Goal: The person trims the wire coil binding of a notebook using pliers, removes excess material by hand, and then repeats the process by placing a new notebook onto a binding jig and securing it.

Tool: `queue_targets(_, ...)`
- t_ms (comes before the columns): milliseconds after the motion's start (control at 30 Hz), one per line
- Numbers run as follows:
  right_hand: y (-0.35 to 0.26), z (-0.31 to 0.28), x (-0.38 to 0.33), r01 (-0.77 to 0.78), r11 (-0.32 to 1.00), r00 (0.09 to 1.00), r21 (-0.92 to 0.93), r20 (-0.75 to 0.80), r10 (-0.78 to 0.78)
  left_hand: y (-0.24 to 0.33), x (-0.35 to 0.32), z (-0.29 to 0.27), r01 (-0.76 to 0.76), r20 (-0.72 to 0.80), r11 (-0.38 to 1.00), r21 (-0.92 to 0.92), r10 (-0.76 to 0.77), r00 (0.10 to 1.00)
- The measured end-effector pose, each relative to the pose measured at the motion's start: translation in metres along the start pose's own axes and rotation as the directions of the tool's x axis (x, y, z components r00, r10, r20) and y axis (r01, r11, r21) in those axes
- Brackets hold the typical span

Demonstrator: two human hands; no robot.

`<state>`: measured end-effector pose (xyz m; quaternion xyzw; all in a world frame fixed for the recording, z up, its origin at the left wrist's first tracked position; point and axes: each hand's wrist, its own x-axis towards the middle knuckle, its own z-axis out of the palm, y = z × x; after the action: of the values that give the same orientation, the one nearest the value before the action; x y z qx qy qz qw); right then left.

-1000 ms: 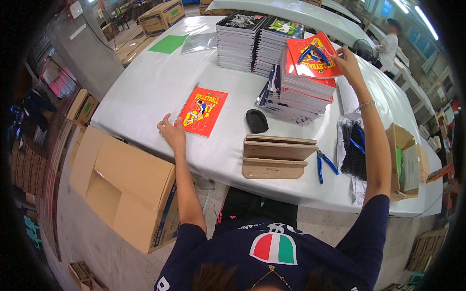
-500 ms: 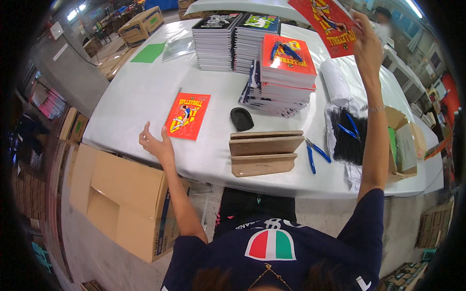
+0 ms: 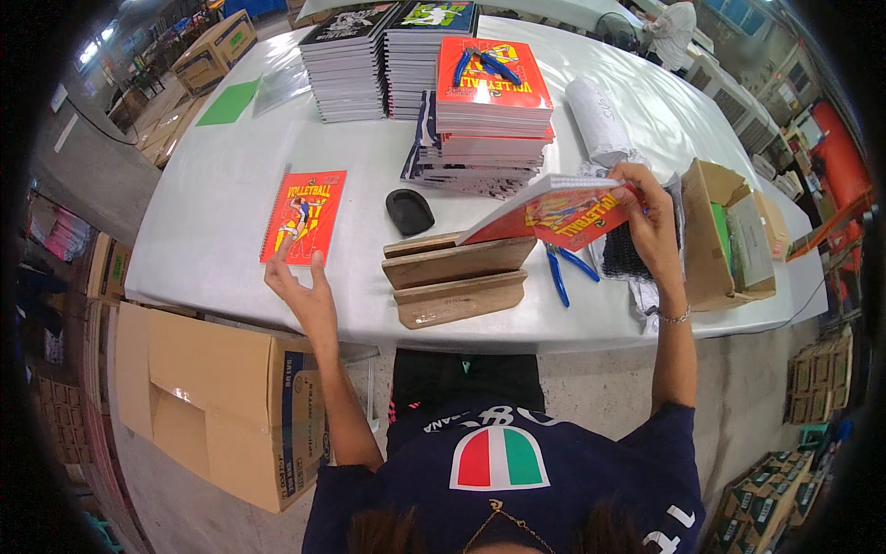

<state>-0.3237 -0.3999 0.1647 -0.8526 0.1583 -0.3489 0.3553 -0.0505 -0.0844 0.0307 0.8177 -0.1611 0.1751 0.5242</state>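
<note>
My right hand (image 3: 646, 217) grips a red spiral notebook (image 3: 554, 210) by its right edge and holds it tilted, with its lower edge over the stepped wooden jig (image 3: 452, 275). My left hand (image 3: 300, 286) is open, fingers spread, touching the near edge of another red notebook (image 3: 303, 217) lying flat on the white table (image 3: 212, 194). A tall stack of the same red notebooks (image 3: 494, 88) stands behind the jig, on top of a splayed pile of darker ones.
A black oval object (image 3: 409, 210) lies left of the jig, blue-handled pliers (image 3: 563, 270) to its right. Two stacks of dark notebooks (image 3: 388, 51) stand at the back. An open cardboard box (image 3: 724, 235) sits on the right, a large carton (image 3: 212, 397) under the table's left.
My right hand lifted a red notebook off the stack, swung it high, then brought it down to the wooden jig. My left hand stayed by the flat notebook.
</note>
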Motion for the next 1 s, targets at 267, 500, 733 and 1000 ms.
queue_targets(267, -0.011, 0.052, 0.002, 0.237, 0.954, 0.966, -0.184, 0.148, -0.211, 0.028, -0.012, 0.033, 0.170, 0.277, 0.761, -0.626, 0.014, 0.961)
queue_targets(500, -0.016, 0.110, -0.009, 0.296, 0.944, 0.933, -0.147, 0.255, -0.253, 0.050, -0.023, 0.035, 0.274, 0.601, 0.799, -0.535, 0.132, 0.789)
queue_targets(733, 0.079, -0.009, -0.030, -0.334, 0.737, 0.855, -0.587, -0.517, -0.025, 0.030, 0.005, 0.021, 0.322, 0.641, 0.781, -0.534, 0.126, 0.757)
queue_targets(1000, 0.177, -0.063, -0.132, -0.617, 0.491, 0.785, -0.615, -0.518, 0.339, 0.041, 0.014, 0.022, 0.080, 0.396, 0.796, -0.600, 0.209, 0.894)
